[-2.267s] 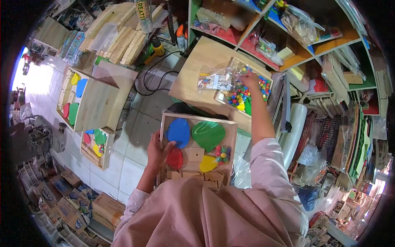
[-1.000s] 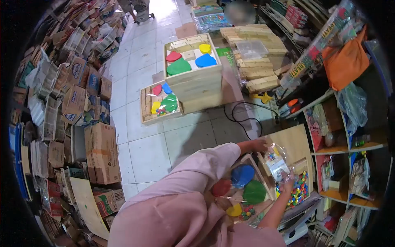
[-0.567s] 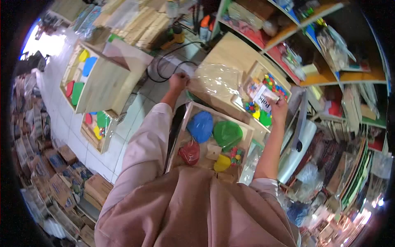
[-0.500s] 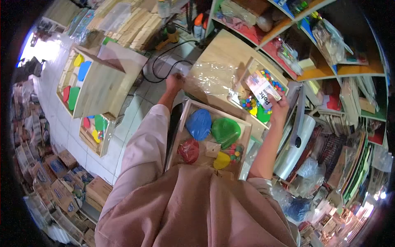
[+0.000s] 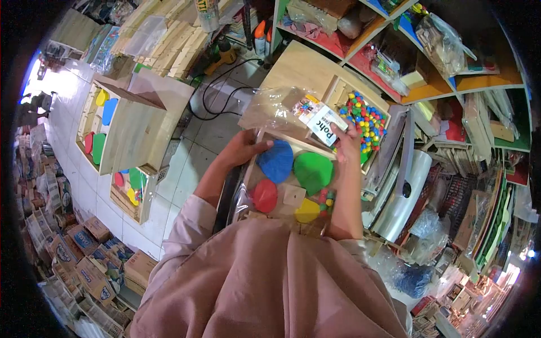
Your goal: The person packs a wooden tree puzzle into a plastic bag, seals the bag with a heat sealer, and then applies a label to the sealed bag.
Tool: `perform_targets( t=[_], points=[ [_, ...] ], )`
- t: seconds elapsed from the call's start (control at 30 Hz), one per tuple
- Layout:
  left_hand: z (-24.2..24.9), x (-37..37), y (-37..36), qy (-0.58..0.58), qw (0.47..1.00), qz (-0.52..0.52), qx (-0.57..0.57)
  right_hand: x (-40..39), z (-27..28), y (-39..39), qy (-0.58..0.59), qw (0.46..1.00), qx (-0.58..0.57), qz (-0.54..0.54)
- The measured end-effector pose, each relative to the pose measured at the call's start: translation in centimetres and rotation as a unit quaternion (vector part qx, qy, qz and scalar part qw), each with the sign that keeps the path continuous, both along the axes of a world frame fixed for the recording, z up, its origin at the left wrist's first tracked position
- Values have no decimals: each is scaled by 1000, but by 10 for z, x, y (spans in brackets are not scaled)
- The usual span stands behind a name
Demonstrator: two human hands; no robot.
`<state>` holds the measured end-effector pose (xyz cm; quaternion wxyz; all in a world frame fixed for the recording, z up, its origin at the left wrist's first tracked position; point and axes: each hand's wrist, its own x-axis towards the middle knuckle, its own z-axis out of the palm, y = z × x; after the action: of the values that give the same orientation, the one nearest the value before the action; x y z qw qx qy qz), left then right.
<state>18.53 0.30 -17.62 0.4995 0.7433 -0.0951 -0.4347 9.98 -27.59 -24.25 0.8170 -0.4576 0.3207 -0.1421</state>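
1. Pinching printed card point(image 5: 322, 125) between nearly closed fingers of right hand point(image 5: 347, 142), beside beads point(image 5: 370, 119).
2. Resting left hand point(image 5: 242, 151), fingers loosely bent, at corner of shape tray point(image 5: 299, 147); cannot tell if gripping clear film point(image 5: 265, 107).
3. Apparently positioning card; calls for steady pinch.

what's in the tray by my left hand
Blue piece, green piece, red piece, yellow piece, wooden square and beads. The pink cloth and right forearm cover the rest.
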Motion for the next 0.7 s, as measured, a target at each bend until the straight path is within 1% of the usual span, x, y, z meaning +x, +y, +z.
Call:
perform_targets(
  t=[0.03,0.1,0.13,0.17,0.2,0.23,0.3,0.37,0.4,0.43,0.47,0.5,0.6,0.7],
  points=[
    [0,-2,7,15,1000,17,-8,8,15,-6,9,999,-16,31],
    [1,-6,21,-51,996,36,-57,27,39,-20,43,991,-59,112],
    [1,-6,31,-84,992,46,-81,38,36,-27,20,986,-64,153],
    [-2,-3,45,-73,994,43,-75,49,42,-26,22,981,-61,184],
    [-3,-4,61,-76,992,61,-75,61,48,-22,22,975,-58,215],
    [14,-8,71,-79,991,80,-75,72,43,-19,33,972,-72,221],
    [24,-18,94,-70,989,99,-82,86,14,-11,57,966,-100,233],
    [21,-25,117,-48,989,98,-96,100,-51,-9,124,942,-191,244],
    [18,-32,123,-28,987,124,-95,103,-78,-8,157,926,-236,248],
    [13,-39,129,-9,984,148,-95,103,-93,-6,192,872,-371,254],
    [8,-44,136,13,980,173,-93,102,-93,0,224,799,-496,254],
    [1,-46,142,16,983,173,-52,100,-94,3,236,775,-540,229],
    [-3,-56,139,15,972,227,-62,102,-117,2,212,689,-666,192],
    [-4,-58,125,17,980,188,-69,99,-107,2,224,712,-651,136]
  ],
)
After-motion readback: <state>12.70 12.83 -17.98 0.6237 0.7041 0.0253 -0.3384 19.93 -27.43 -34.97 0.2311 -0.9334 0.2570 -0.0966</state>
